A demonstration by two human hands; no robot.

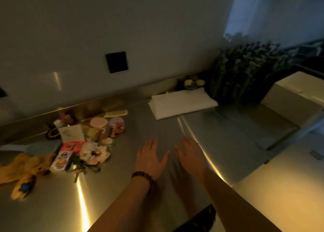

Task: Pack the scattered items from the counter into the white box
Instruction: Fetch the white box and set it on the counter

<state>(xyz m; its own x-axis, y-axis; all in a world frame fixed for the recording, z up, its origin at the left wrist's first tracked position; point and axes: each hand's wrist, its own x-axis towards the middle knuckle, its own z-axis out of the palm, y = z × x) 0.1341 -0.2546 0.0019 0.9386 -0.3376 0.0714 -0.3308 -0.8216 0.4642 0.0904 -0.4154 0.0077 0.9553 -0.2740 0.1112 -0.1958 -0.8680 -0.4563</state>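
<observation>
At lower centre of the frame, the left hand (150,159) and right hand (190,155) lie flat, fingers spread, palms down on the steel table (122,188), holding nothing. Scattered items (82,140) sit at left; the white box (296,98) stands at far right.

No text legible; small box (61,160) bears blue logo, perhaps lettering, too blurred to read.

Dim, warm glare; blurred, warped edges
</observation>
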